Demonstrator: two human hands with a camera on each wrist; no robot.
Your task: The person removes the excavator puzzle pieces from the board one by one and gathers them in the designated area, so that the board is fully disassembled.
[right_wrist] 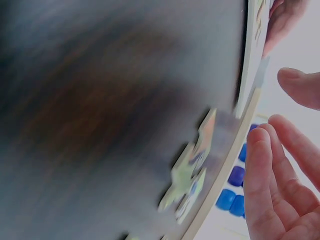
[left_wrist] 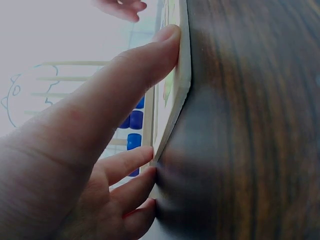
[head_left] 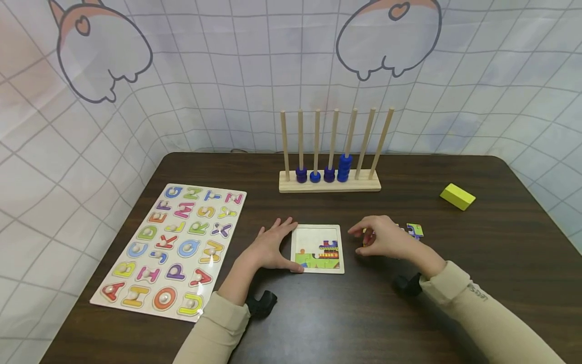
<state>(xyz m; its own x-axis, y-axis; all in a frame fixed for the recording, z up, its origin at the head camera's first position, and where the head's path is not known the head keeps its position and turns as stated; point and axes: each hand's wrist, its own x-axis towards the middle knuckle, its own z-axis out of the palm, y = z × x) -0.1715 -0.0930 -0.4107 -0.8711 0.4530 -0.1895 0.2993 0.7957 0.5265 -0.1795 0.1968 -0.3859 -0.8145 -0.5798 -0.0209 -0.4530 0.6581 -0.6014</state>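
A small square jigsaw tray (head_left: 318,232) with a pale wooden rim lies flat on the table. Several fitted pieces, green along the bottom and a coloured picture at right, fill its lower part. My left hand (head_left: 269,248) rests at its left side, thumb (left_wrist: 162,45) on the rim and the other fingertips touching the edge. To the right of the tray hovers my right hand (head_left: 386,237), thumb and fingers apart in the right wrist view, with nothing seen between them. Loose puzzle pieces (right_wrist: 182,175) lie on the table below it, partly hidden by the hand in the head view.
A bead rack (head_left: 327,186) with upright pegs and blue and purple beads stands behind the tray. At left lies an alphabet peg board (head_left: 182,263). The yellow block (head_left: 457,197) sits at the back right. A patterned cloth hangs behind the table (head_left: 318,318).
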